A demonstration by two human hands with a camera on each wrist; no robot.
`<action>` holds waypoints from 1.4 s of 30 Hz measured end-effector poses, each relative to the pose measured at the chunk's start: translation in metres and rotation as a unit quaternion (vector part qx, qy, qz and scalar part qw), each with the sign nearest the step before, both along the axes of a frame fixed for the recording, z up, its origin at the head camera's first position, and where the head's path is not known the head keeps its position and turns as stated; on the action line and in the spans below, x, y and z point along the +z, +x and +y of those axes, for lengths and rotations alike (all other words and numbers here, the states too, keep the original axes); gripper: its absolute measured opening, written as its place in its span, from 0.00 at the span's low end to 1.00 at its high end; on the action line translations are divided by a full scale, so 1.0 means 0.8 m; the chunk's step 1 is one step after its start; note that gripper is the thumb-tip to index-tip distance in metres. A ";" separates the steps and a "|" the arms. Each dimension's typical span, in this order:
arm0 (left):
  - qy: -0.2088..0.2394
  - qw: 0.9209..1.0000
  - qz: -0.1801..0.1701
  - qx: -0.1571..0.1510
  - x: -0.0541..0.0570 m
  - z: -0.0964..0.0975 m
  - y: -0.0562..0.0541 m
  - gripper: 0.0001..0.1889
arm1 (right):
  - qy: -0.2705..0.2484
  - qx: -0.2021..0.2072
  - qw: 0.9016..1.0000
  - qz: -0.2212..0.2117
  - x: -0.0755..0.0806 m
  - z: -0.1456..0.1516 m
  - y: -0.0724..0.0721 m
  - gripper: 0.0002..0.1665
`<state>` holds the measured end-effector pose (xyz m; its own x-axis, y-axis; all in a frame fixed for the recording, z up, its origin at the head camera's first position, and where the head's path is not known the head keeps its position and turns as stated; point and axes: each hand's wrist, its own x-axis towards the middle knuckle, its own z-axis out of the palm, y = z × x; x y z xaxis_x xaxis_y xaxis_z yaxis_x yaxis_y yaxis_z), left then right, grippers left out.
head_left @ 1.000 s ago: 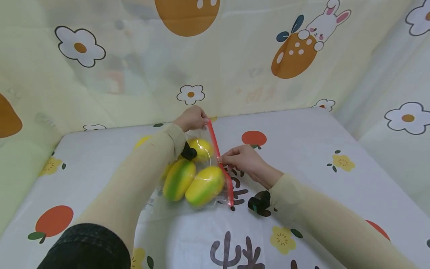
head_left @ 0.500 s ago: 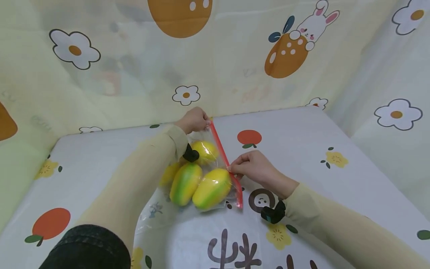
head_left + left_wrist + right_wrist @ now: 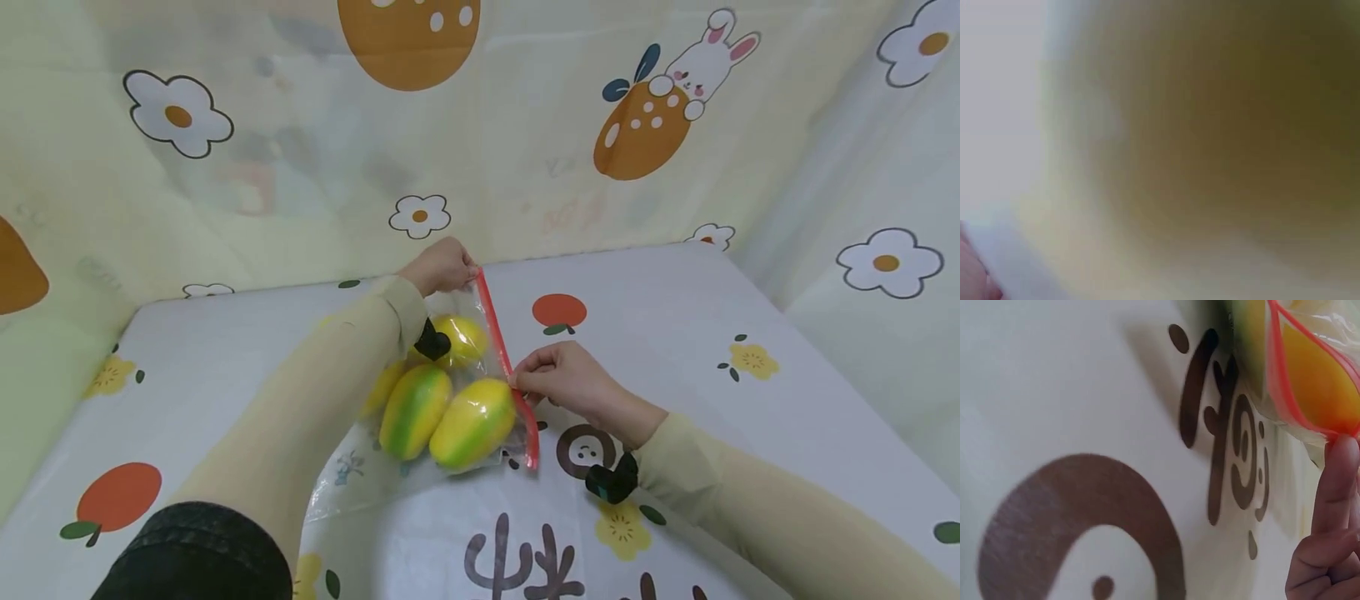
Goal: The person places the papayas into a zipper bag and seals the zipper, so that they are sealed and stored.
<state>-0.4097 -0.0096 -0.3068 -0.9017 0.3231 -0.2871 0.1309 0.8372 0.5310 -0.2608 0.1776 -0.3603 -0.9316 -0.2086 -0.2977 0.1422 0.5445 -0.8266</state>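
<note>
A clear zip bag (image 3: 491,454) with a red zip strip (image 3: 493,325) lies across the middle of the table. Inside it are several yellow-green mangoes (image 3: 472,423). My left hand (image 3: 441,265) pinches the far corner of the bag, at the end of the strip. About midway along the strip, my right hand (image 3: 562,375) pinches the red edge between thumb and fingers. In the right wrist view, the two red edges (image 3: 1282,381) part above my fingertip, with yellow showing between them. A blurred mango (image 3: 1210,137) fills most of the left wrist view, hiding the left fingers' grip.
A white cloth (image 3: 675,317) printed with fruit, flowers and dark figures covers the table. Behind it hangs a pale yellow curtain (image 3: 300,167) with flower and rabbit prints, and another curtain side (image 3: 885,350) closes off the right.
Both hands and the bag with the mangoes have shifted slightly to the right, the right hand also nearer to me. Over the last half second they hold almost still.
</note>
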 end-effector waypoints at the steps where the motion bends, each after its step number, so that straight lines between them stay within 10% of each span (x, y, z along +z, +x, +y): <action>1: -0.002 1.000 -0.012 0.001 0.001 0.001 0.000 0.15 | 0.001 -0.002 1.000 -0.003 -0.001 0.000 0.000 0.14; 7: -0.003 0.999 -0.031 -0.017 -0.003 0.007 0.001 0.12 | -0.031 -0.017 0.999 -0.023 -0.011 0.000 0.004 0.16; 17: -0.003 0.997 0.064 -0.041 -0.018 -0.006 0.001 0.16 | -0.031 -0.040 0.999 -0.010 -0.007 -0.005 0.012 0.15; 25: -0.013 0.997 0.068 -0.039 -0.016 0.002 0.008 0.22 | -0.034 -0.038 0.999 -0.008 -0.004 -0.009 0.024 0.15; 32: 0.040 0.998 0.031 -0.039 -0.001 0.005 0.013 0.09 | 0.011 -0.013 0.999 0.037 0.007 -0.003 0.022 0.14; 42: 0.040 0.994 -0.057 -0.088 0.026 -0.021 0.016 0.24 | 0.116 0.022 0.983 0.142 0.040 0.002 0.020 0.05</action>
<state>-0.3966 -0.0267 -0.2856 -0.7928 0.4980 -0.3514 0.2063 0.7618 0.6141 -0.2450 0.1790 -0.3285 -0.9754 -0.2085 -0.0709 -0.1049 0.7229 -0.6829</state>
